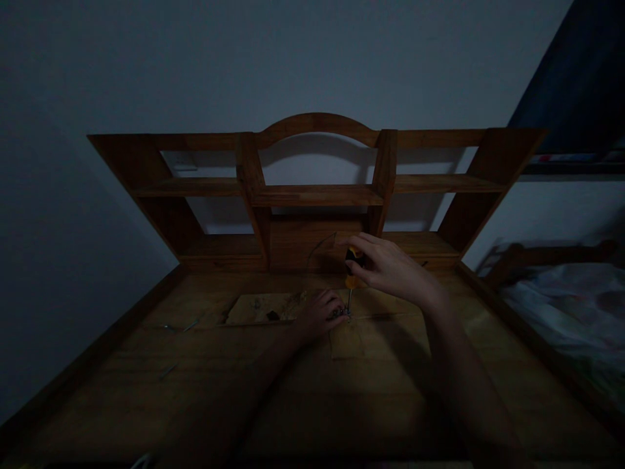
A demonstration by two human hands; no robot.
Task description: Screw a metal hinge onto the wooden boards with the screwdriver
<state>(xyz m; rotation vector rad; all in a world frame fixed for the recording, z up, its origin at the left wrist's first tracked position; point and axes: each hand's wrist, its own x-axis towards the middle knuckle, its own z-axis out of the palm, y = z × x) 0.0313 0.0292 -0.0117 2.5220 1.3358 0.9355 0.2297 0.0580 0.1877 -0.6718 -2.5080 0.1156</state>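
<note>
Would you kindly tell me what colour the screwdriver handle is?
The screwdriver handle is yellow-orange and black; head view.

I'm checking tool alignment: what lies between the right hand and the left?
In the head view, the lower part of the screwdriver, its metal shaft included, reaches from the right hand down beside the left hand.

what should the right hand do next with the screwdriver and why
Probably give the screwdriver a small turn: the right hand grips its handle, the shaft points down at a small metal piece, and the left hand is right beside that piece, perhaps steadying it.
</note>
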